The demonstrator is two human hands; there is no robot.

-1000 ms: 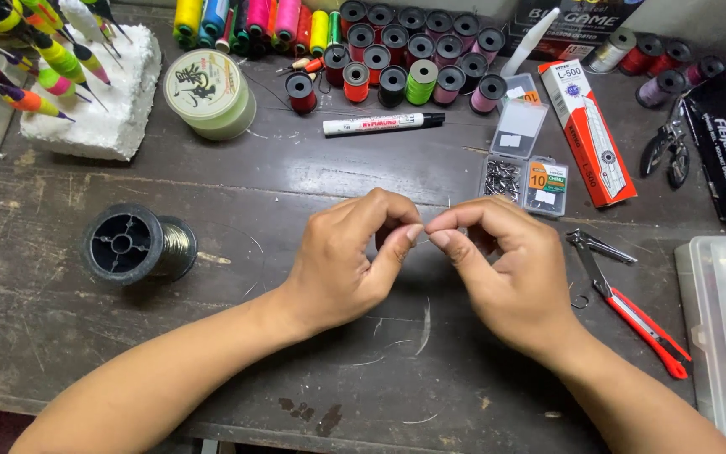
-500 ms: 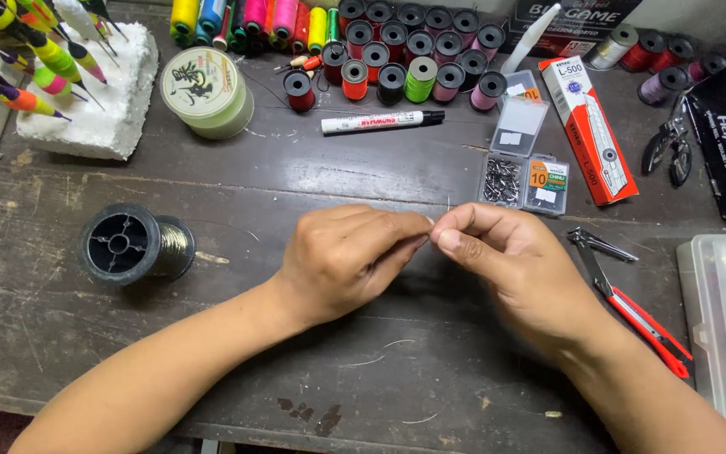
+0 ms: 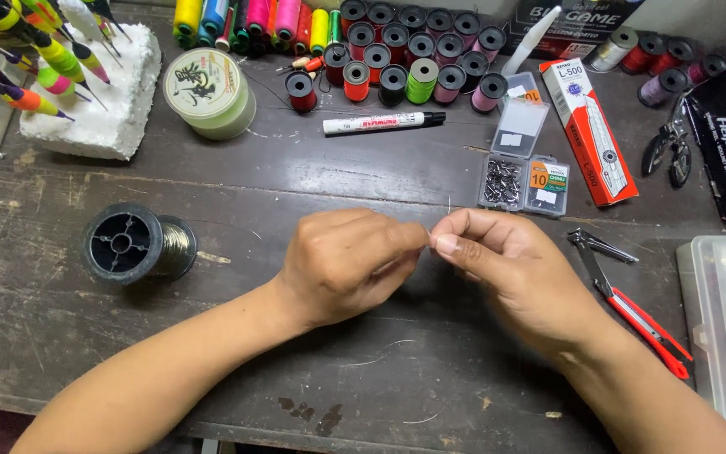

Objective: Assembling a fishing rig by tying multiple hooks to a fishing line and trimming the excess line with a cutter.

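Left hand: the left hand [image 3: 348, 265] is at the middle of the wooden table [image 3: 237, 202], curled almost closed, with thumb and forefinger pinched together at its 3 o'clock side.
Right hand: the right hand [image 3: 510, 269] faces it from 3 o'clock, also pinched closed at the fingertips; the tips of both hands nearly touch each other.
Thing held: between the fingertips there is something very thin, perhaps a fine line or a small hook; it is too small to tell which.
Black spool: a black spool [image 3: 132, 244] with shiny wire lies on its side at 9 o'clock of the left hand, well apart.
Hook box: a small clear hook box [image 3: 521, 172], its lid open, is at 12 o'clock of the right hand, near.
Pliers: red-handled pliers [image 3: 632, 307] lie at 3 o'clock of the right hand, just beside the wrist.
Marker: a white marker [image 3: 384, 124] lies at 12 o'clock, farther away.
Thread spools: many coloured thread spools [image 3: 405, 50] stand in rows behind the marker.
Line spool: a pale green spool of line [image 3: 209, 91] is at 11 o'clock.
Foam block: a white foam block [image 3: 98, 105] holds coloured fishing floats [image 3: 39, 55] at 10 o'clock.
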